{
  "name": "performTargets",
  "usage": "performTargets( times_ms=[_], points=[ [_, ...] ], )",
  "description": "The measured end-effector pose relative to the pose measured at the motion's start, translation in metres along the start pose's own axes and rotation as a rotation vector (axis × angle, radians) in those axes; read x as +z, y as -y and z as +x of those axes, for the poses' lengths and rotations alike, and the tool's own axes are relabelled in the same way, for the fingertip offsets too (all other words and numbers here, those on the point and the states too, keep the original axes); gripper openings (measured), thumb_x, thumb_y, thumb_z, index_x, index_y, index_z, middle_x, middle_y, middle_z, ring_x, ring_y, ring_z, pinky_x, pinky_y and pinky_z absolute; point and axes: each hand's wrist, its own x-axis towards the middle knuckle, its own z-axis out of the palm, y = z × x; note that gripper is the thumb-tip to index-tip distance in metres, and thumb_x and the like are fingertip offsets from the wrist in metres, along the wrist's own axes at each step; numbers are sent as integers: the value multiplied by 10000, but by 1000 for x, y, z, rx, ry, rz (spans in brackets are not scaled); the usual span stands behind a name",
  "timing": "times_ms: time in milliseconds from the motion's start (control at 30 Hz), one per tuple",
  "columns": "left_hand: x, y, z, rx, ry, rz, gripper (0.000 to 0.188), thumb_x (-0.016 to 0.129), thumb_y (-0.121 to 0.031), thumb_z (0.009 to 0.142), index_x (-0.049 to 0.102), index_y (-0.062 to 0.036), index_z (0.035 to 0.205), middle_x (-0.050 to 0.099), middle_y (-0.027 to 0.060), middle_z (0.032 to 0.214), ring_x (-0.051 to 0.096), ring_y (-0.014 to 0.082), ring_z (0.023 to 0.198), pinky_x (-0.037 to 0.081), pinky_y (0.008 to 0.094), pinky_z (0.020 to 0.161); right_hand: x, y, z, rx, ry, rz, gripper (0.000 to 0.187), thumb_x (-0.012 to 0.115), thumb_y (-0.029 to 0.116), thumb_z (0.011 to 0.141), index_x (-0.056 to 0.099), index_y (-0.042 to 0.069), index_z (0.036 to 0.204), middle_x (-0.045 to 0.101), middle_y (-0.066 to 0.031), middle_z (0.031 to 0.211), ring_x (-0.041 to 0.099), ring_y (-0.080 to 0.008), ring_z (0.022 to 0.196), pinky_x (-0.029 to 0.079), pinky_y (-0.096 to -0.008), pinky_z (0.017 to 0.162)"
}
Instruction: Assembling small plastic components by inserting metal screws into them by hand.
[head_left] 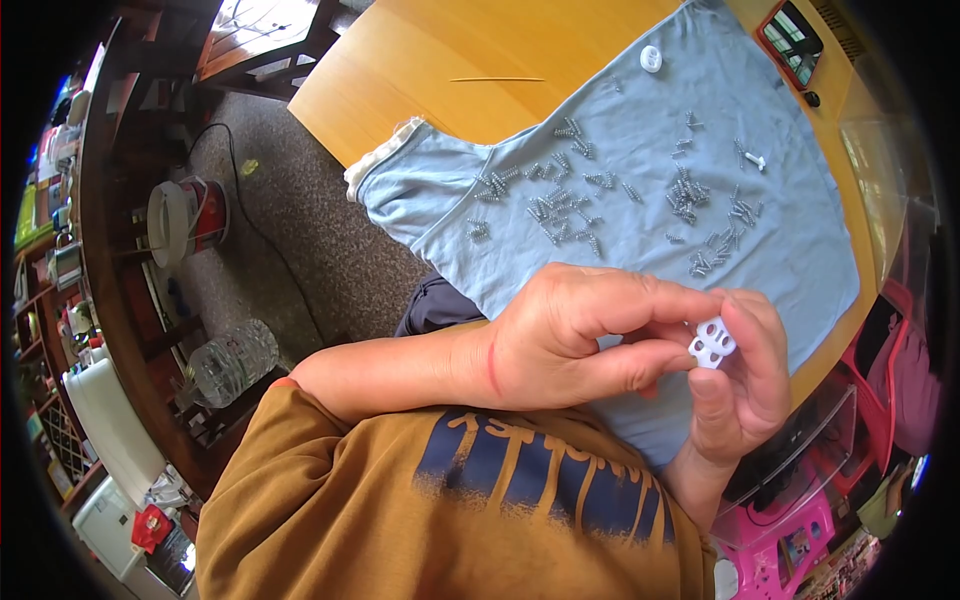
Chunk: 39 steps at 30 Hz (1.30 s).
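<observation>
Yellow wooden table (400,90), thin stick (497,79), red-framed glossy panel (790,42), pale blue garment (780,260) strewn with metal springs (687,195)

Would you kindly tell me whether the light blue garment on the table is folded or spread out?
Spread out: the light blue garment lies creased across much of the wooden table, with small metal springs scattered over it.

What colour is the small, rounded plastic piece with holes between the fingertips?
That rounded plastic piece is white; the head view shows it best.
</observation>
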Motion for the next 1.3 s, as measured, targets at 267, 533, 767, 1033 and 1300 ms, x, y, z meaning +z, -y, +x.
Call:
performTargets(
  times_ms=[267,533,767,1033,1300],
  points=[
    [4,3,-2,26,-51,5,307,616,7,842,564,47,1141,668,107,868,664,145,698,530,245,607,3,1,1,-15,-11,-29,374,690,184,790,602,-54,1065,603,-123,893,552,-235,778,450,-322,662],
    [10,8,-6,42,-86,-83,276,595,42,847,561,54,1120,653,128,921,662,148,694,540,246,592,5,1,0,-47,-19,-81,321,666,192,817,613,-33,1039,612,-129,882,560,-248,754,464,-333,650],
    [14,11,-7,76,-146,-42,255,594,39,848,562,56,1100,652,133,914,663,148,685,537,240,582,13,-1,-4,-45,-84,-80,268,623,185,856,612,-20,1028,623,-133,892,575,-260,765,482,-351,669],
    [14,8,-4,107,-138,0,199,596,31,850,586,54,1047,654,127,886,659,146,671,533,243,570,14,-3,-3,-122,-118,-152,246,593,195,877,611,-12,1009,625,-131,862,582,-274,761,501,-382,669],
    [14,7,-3,12,-114,-154,243,577,41,859,564,62,1101,648,135,921,654,147,706,533,243,608,10,-2,-3,-94,-114,-106,286,630,194,853,611,-23,1039,616,-128,895,579,-270,775,494,-366,677]
  ],
)
